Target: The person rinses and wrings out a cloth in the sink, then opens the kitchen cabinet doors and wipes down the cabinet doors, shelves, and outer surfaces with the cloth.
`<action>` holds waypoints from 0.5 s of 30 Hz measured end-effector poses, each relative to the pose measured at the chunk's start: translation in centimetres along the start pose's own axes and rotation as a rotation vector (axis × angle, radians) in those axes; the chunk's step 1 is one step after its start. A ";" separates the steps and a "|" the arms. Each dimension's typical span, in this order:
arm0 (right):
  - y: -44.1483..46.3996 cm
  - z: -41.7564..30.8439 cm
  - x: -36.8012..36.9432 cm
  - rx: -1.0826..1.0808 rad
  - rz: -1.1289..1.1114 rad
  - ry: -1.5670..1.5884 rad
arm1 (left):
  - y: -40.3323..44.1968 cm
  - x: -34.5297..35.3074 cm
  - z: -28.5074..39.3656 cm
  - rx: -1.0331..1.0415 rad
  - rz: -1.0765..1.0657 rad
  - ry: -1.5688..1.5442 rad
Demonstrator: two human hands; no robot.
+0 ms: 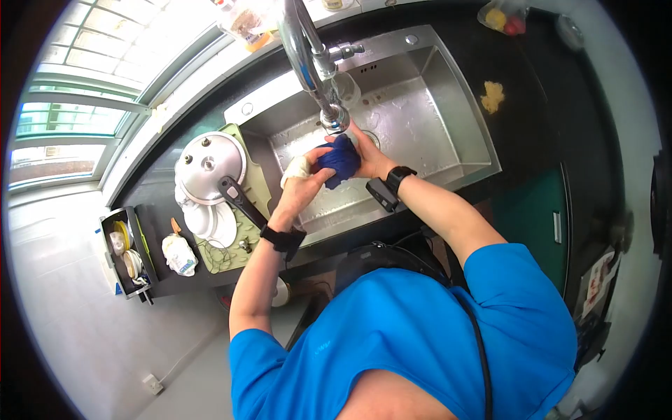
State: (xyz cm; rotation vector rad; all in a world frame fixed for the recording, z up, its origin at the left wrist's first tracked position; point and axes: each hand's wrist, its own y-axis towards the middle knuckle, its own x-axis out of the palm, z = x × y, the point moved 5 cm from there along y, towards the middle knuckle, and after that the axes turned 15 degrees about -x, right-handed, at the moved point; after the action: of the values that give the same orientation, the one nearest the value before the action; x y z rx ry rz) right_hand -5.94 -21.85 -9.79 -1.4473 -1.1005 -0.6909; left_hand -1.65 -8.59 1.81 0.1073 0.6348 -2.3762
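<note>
A bunched dark blue cloth [339,162] is held between my two hands, over the steel sink [413,105] and just below the faucet head [334,117]. My left hand [305,183] grips the cloth from its left side, with something pale wrapped or pressed at the back of the fingers. On the other side, my right hand [369,155] has its fingers around the cloth, partly behind it. Whether water is running from the faucet I cannot make out.
Left of the sink, a green mat [257,183] bears a pressure-cooker lid [210,164] with a black handle and white dishes [215,224]. A dish rack [127,250] stands further left. Right of the sink lie a yellow scrap [492,96] and a bag of produce [504,17].
</note>
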 end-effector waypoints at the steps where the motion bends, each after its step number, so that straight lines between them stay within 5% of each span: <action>1: -0.4 0.1 0.7 0.002 -0.001 -0.001 | -0.4 0.0 0.0 0.000 0.003 -0.001; 5: -0.6 -0.3 2.4 -0.121 -0.102 0.022 | -2.2 0.2 1.3 0.023 0.315 0.360; 7: 0.6 -0.2 2.0 -0.173 -0.068 -0.049 | -2.4 1.6 2.2 0.278 0.403 0.584; 15: -0.5 -0.1 1.9 -0.247 0.063 -0.226 | -1.4 4.6 1.4 0.185 0.375 0.535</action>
State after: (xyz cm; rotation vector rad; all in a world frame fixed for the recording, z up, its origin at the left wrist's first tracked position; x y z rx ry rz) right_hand -5.64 -21.51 -7.93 -1.7982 -1.1663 -0.6465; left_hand -5.95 -11.00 2.55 0.8860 0.5697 -2.0306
